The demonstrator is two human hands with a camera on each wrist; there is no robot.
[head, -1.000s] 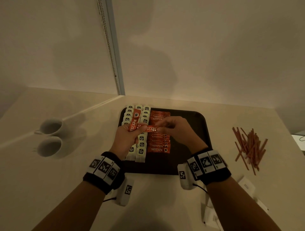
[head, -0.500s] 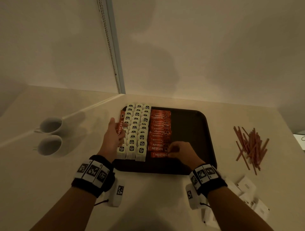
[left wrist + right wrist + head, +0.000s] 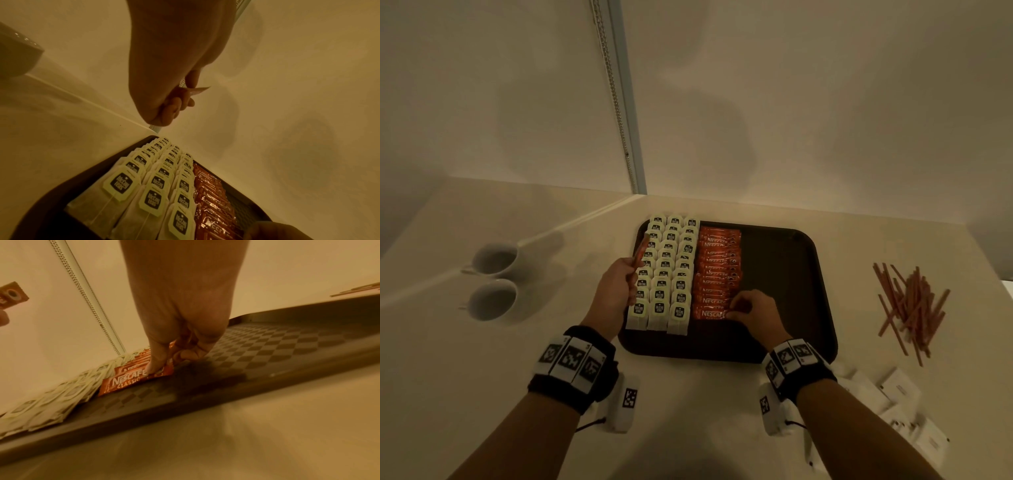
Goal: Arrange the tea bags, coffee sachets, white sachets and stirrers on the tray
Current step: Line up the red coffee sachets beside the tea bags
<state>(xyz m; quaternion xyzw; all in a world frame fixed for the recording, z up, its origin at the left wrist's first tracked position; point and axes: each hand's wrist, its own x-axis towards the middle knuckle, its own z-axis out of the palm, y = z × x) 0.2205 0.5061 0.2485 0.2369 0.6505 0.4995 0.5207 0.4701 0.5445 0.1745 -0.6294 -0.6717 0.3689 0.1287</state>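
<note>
A dark tray (image 3: 791, 274) holds three rows of tea bags (image 3: 664, 274) on its left and a column of orange coffee sachets (image 3: 717, 270) beside them. My left hand (image 3: 619, 284) hovers over the tray's left edge and grips one coffee sachet (image 3: 640, 250), seen as an orange tip (image 3: 197, 91) in the left wrist view. My right hand (image 3: 753, 310) pinches the right end of the nearest coffee sachet (image 3: 127, 381) (image 3: 710, 313) at the front of the column, low on the tray (image 3: 267, 345). Stirrers (image 3: 911, 305) and white sachets (image 3: 893, 404) lie on the counter to the right.
Two white cups (image 3: 493, 277) stand on the counter left of the tray. A wall rises just behind the tray, with a bead chain (image 3: 616, 102) hanging along a vertical frame. The tray's right half is bare.
The hands parted: my right hand took one sachet down to the front of the coffee column, while my left hand carried the other sachet to the tray's left edge.
</note>
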